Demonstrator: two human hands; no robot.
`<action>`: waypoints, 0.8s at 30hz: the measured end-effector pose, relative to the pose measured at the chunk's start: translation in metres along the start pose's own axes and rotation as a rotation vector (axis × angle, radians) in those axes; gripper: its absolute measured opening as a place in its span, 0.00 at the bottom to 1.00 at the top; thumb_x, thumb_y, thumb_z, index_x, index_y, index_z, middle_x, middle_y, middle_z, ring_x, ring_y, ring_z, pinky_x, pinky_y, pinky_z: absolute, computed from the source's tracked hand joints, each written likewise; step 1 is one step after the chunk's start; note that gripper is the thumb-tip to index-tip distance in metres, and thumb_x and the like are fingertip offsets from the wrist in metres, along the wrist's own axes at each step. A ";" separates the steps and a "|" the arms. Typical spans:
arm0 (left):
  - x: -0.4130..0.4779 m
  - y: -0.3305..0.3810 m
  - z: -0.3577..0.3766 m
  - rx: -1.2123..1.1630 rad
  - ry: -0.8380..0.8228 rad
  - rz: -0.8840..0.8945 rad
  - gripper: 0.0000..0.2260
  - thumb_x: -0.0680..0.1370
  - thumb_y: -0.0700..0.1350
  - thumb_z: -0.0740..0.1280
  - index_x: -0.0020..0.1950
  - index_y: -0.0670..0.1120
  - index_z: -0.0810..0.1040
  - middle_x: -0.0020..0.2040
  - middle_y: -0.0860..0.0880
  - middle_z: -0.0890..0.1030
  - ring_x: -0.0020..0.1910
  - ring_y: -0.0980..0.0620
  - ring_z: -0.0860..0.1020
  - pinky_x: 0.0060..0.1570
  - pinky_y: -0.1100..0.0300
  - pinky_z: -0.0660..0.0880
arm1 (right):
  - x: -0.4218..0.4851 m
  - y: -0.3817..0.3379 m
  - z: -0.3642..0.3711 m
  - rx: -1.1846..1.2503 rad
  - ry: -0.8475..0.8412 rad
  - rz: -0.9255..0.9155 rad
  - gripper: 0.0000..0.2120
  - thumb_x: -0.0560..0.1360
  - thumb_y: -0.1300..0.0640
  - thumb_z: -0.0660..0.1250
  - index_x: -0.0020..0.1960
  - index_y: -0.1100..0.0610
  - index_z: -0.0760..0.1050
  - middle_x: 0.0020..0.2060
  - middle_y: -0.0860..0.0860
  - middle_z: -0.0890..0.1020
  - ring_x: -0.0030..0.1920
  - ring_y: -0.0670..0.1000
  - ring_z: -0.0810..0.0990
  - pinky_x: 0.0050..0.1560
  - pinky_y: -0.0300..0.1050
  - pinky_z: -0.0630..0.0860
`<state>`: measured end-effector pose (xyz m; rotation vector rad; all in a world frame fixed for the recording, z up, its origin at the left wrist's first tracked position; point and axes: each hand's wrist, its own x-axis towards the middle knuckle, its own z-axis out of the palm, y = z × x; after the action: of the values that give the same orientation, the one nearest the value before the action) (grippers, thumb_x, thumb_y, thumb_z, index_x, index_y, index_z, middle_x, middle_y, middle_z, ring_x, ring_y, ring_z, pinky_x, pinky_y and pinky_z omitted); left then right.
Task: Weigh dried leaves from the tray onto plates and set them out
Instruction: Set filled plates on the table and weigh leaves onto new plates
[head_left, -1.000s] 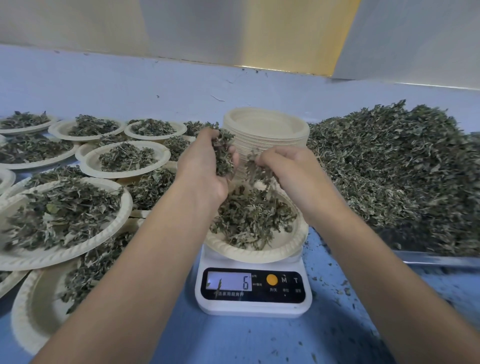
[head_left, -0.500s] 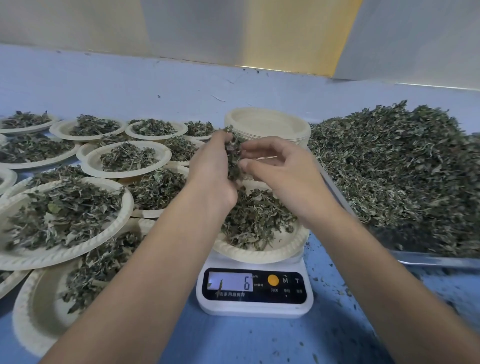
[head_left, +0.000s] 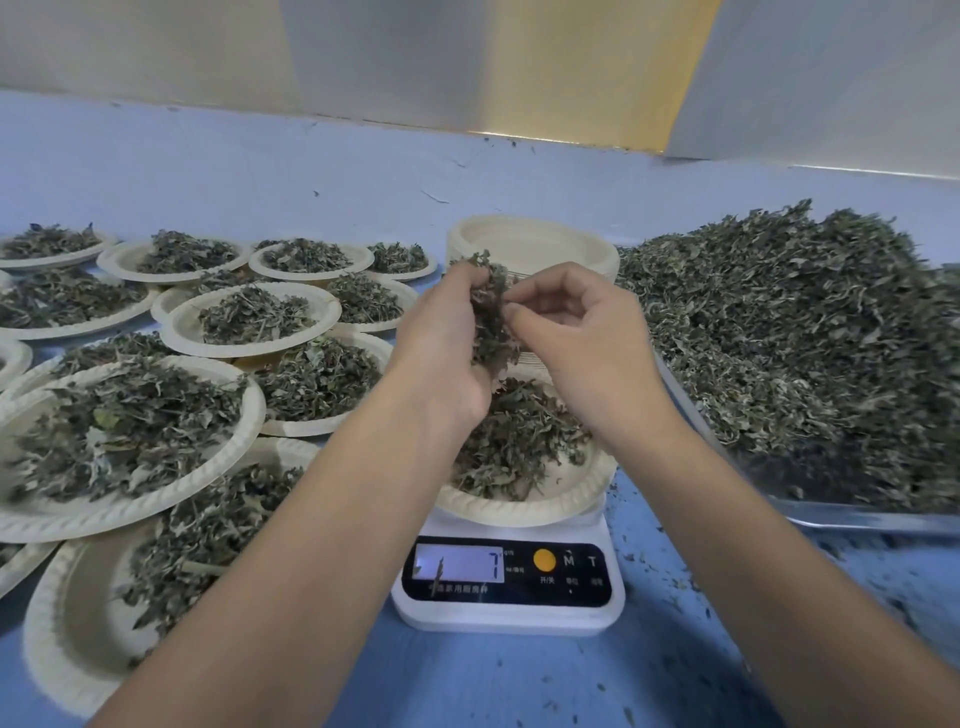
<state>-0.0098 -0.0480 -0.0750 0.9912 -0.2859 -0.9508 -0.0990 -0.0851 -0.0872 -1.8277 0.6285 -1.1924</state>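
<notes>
Edges: filled plates crowd the scale's left; tray rim close on its right; crumb-flecked table nearest you.
Left hand: your fingers curl round a leaf clump, above the weighing plate.
Right hand: thumb and forefinger pinch that clump.
Dried leaves: heaped in tray.
Display: 7.

- The left hand and the right hand are both bare, and so are their fingers.
- The left forearm is bare along all of its visible length, from the wrist to the near edge of the view.
- The right forearm is bare in the same way, from the wrist to the near right corner.
- Both forearms look slim and smooth, and appear broader toward the near edge.
</notes>
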 end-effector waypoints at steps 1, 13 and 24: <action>0.002 0.002 -0.001 -0.009 0.013 0.008 0.07 0.78 0.43 0.63 0.40 0.46 0.74 0.36 0.48 0.76 0.33 0.53 0.75 0.33 0.62 0.74 | 0.000 -0.001 -0.001 0.011 0.011 0.005 0.10 0.70 0.67 0.70 0.38 0.52 0.78 0.32 0.45 0.81 0.36 0.42 0.79 0.43 0.39 0.78; 0.006 0.022 -0.016 -0.165 0.066 0.021 0.07 0.78 0.41 0.64 0.41 0.42 0.74 0.23 0.47 0.77 0.23 0.53 0.76 0.29 0.62 0.77 | 0.003 -0.004 -0.009 0.012 0.025 0.138 0.09 0.71 0.64 0.69 0.39 0.51 0.79 0.36 0.46 0.81 0.35 0.38 0.75 0.39 0.32 0.73; 0.004 0.015 -0.010 -0.107 0.054 -0.002 0.06 0.78 0.42 0.63 0.42 0.42 0.74 0.28 0.46 0.78 0.25 0.52 0.76 0.30 0.63 0.77 | 0.001 -0.008 -0.006 0.109 -0.005 0.184 0.08 0.72 0.68 0.67 0.41 0.56 0.79 0.32 0.46 0.79 0.31 0.39 0.75 0.39 0.33 0.75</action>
<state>0.0070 -0.0422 -0.0687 0.9182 -0.1868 -0.9301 -0.1043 -0.0847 -0.0789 -1.6437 0.6992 -1.0782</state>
